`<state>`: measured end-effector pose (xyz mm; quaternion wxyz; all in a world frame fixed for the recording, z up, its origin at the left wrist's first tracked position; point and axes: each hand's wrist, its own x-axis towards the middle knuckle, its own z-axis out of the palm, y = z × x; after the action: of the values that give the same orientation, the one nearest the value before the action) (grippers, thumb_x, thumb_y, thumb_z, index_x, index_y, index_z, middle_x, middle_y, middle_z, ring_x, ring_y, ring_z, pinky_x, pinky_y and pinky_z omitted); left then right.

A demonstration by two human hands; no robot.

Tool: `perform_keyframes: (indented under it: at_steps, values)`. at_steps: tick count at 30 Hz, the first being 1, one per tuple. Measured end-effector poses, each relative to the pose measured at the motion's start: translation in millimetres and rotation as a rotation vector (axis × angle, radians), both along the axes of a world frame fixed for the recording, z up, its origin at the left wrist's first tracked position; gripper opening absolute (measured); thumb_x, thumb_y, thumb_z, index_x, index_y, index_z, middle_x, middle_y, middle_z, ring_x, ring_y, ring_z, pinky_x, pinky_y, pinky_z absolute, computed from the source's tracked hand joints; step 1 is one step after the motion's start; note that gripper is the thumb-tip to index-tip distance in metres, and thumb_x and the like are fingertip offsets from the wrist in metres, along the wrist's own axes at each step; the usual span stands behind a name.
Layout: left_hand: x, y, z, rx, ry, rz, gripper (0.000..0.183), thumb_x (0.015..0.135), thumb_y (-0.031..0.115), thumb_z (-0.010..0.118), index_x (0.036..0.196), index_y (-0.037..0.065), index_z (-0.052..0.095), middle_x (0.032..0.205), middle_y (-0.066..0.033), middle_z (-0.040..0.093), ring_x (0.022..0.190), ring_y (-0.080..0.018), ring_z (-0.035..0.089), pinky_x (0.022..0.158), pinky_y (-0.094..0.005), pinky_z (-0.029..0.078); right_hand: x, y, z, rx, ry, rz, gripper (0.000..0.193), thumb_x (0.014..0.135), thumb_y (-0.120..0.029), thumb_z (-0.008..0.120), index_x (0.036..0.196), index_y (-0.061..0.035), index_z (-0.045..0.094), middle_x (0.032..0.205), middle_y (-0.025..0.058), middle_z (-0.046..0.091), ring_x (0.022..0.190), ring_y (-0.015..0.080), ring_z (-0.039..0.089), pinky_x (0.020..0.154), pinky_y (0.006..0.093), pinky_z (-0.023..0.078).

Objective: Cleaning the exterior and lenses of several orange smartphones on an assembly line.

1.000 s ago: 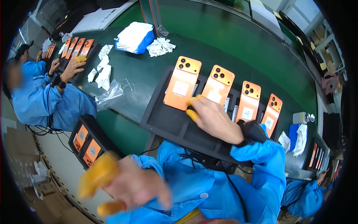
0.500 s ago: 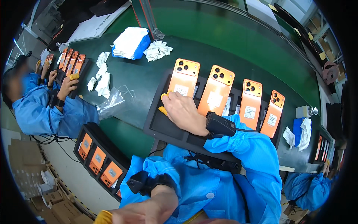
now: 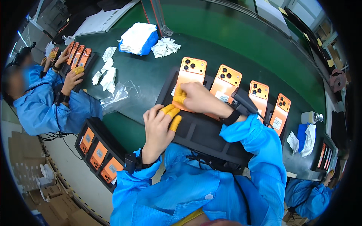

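Four orange smartphones lean face down in a black foam tray, camera ends away from me. My right hand [image 3: 200,98] reaches over the leftmost phone [image 3: 191,76], its yellow-covered fingertips curled together against the phone's lower part. Whether something thin is between them is hidden. Beside it, at the near left corner of the black foam tray [image 3: 222,148], my left hand [image 3: 159,128] has bent, slightly parted fingers in yellow covers, close to that phone's lower end. Partly behind my right wrist is the second phone [image 3: 226,84]; the third phone [image 3: 259,92] and fourth phone [image 3: 281,109] stand farther right.
A second black tray [image 3: 100,150] with several orange phones sits lower left. White wipes [image 3: 137,37] lie on a blue pack, near crumpled wipes [image 3: 166,47] and a clear plastic bag [image 3: 120,98]. A co-worker [image 3: 49,98] handles phones at left. A metal-topped bottle [image 3: 311,117] stands at right.
My left hand has come up from the lower edge to the tray's near left corner. My right hand has turned, its fingers now curled at the leftmost phone. The view has shifted slightly.
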<state>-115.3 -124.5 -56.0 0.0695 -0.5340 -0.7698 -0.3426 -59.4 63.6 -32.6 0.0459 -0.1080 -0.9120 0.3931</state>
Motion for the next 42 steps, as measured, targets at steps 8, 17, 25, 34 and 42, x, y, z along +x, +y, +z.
perform_keyframes:
  at_steps: [8, 17, 25, 34, 42]
  values:
    - [12.2, 7.9, 5.9, -0.212, 0.166, 0.050, 0.030, 0.084, 0.023, 0.064, 0.110, 0.008, 0.067, 0.110, -0.0062, 0.063, 0.105, -0.0226, 0.054, 0.086, -0.0411, 0.031, 21.6, 59.2, 18.4, -0.594, -0.105, -0.436, 0.017, 0.086, 0.001, 0.049, 0.098, 0.0037, 0.060, 0.075, 0.0088, 0.065, 0.059, 0.0133, 0.062, 0.054, 0.0278, 0.051]
    - [16.4, 7.6, 1.7, -0.193, 0.129, 0.113, 0.032, 0.083, 0.022, 0.064, 0.113, 0.011, 0.067, 0.108, -0.0050, 0.063, 0.102, -0.0221, 0.053, 0.084, -0.0403, 0.030, 112.0, 47.2, 83.7, 0.976, 0.574, -0.345, 0.032, 0.057, -0.006, 0.074, 0.086, -0.0044, 0.060, 0.077, 0.0131, 0.057, 0.067, 0.0287, 0.058, 0.060, 0.0361, 0.049]
    - [23.8, 10.0, 0.7, -0.145, 0.121, 0.133, 0.023, 0.080, 0.013, 0.066, 0.101, 0.004, 0.068, 0.110, -0.0081, 0.063, 0.106, -0.0253, 0.052, 0.084, -0.0417, 0.030, 79.9, -25.4, -5.7, 0.823, 0.067, -0.031, 0.020, 0.070, -0.013, 0.068, 0.082, -0.0026, 0.056, 0.078, 0.0079, 0.055, 0.076, 0.0225, 0.059, 0.057, 0.0319, 0.051]
    - [58.7, 22.7, 9.7, -0.155, 0.096, -0.058, 0.019, 0.078, 0.015, 0.068, 0.095, 0.007, 0.066, 0.104, -0.0045, 0.063, 0.107, -0.0218, 0.053, 0.083, -0.0423, 0.027, 76.5, 2.5, 0.2, 0.478, 0.068, 0.037, 0.011, 0.072, -0.002, 0.060, 0.082, 0.0021, 0.057, 0.081, 0.0170, 0.060, 0.081, 0.0333, 0.063, 0.070, 0.0403, 0.053]
    - [85.4, 41.2, -2.2, -0.166, 0.221, -0.151, 0.012, 0.079, 0.015, 0.068, 0.087, 0.010, 0.063, 0.093, -0.0040, 0.056, 0.108, -0.0212, 0.051, 0.082, -0.0423, 0.023, 80.0, 41.4, 6.5, -0.441, -0.106, -0.060, 0.011, 0.084, 0.000, 0.051, 0.091, 0.0063, 0.056, 0.069, 0.0137, 0.063, 0.049, 0.0176, 0.063, 0.047, 0.0289, 0.049]
